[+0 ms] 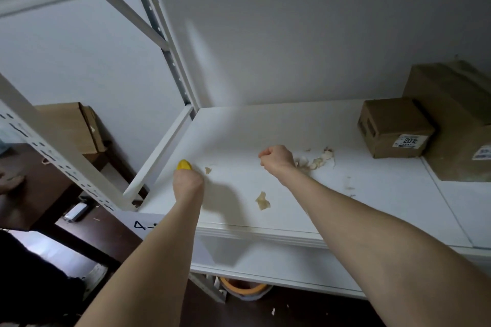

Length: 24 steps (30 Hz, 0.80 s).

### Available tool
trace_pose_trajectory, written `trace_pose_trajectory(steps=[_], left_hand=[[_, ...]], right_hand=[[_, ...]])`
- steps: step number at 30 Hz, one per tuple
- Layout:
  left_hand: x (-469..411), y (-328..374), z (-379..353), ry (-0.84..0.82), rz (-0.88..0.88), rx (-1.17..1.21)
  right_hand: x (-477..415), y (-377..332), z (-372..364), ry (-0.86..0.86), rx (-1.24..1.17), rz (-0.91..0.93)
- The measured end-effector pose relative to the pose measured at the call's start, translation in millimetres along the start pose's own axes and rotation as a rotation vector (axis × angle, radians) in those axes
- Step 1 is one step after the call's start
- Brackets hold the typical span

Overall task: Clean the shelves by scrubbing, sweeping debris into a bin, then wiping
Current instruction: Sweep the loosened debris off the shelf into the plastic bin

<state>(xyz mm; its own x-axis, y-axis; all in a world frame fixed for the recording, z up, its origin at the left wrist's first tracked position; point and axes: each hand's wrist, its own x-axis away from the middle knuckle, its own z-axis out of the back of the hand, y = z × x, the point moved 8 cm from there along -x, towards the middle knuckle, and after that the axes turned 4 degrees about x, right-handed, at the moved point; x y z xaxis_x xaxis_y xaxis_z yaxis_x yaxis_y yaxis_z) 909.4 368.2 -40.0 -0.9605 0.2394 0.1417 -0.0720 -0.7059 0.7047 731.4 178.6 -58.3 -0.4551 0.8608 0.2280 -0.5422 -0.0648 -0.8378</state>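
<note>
Yellow tool [184, 164], mostly hidden, gripped in the left hand [188, 184] near the left edge of the white shelf [265, 127]. Small scrap [208, 170] just beside it. Larger scrap [262, 200] toward the front. Right hand [276, 158] fisted above the shelf, nothing visible inside. Debris pile [316, 162] by its wrist. Small cardboard box [396, 127] against a larger box [457, 119], far right.

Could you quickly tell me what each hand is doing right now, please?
Left hand: gripping a yellow object.
Right hand: curled in a fist, nothing visible in it.
</note>
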Motion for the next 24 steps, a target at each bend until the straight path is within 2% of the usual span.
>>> trace_pose_trajectory(steps=[7,16,18,24], left_hand=[[13.1,43.8,-53.2,-0.215,-0.093,-0.009],[101.4,88.9,-109.4,-0.496,-0.178,0.025],[102.8,89.0,-107.6,-0.488,-0.201,0.029],[82.0,73.3,-80.9,-0.308,-0.193,0.004]], right_hand=[[-3.8,13.7,17.2,0.049,-0.014,-0.053],[8.4,24.1,48.2,0.107,-0.017,-0.067],[11.0,24.0,54.9,0.119,-0.017,-0.062],[24.2,30.2,68.9,0.127,-0.034,-0.050]])
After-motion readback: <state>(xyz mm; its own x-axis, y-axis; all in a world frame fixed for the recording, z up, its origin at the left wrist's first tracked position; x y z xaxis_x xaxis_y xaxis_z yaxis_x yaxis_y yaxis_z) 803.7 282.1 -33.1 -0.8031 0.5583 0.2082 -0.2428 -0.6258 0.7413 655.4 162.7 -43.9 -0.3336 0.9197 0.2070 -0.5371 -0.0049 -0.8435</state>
